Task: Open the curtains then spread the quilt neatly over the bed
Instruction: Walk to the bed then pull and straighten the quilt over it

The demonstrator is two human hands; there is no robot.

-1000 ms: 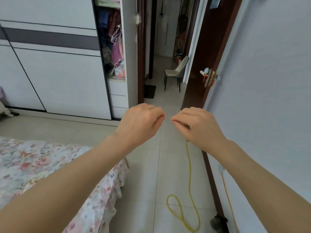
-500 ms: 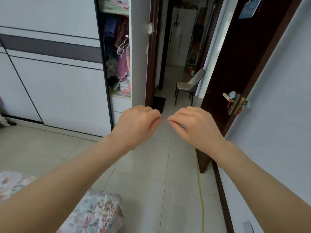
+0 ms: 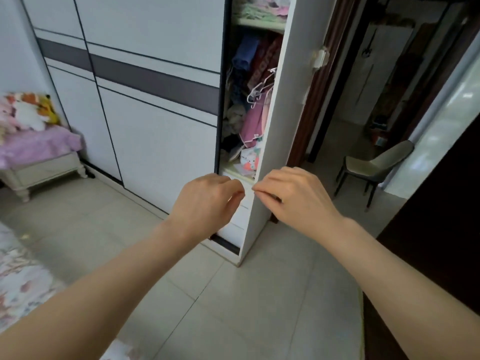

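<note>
My left hand (image 3: 207,201) and my right hand (image 3: 293,196) are stretched out side by side in front of me, fingertips nearly touching, fingers curled in loosely with nothing visible in them. They hover before the white wardrobe (image 3: 155,113). The floral bed cover (image 3: 18,276) shows only at the left edge, below my left arm. No curtains are in view.
The wardrobe's open section (image 3: 249,105) holds hanging clothes. A low bench (image 3: 39,162) with a purple cover and plush toys stands far left. A dark door (image 3: 441,203) is at right, and a grey chair (image 3: 374,167) stands beyond the doorway. Pale tile floor (image 3: 233,307) lies below.
The view has swung left, from the doorway and right wall to the wardrobe. The bench has come into sight and the yellow cord has gone. My hands keep the same pose.
</note>
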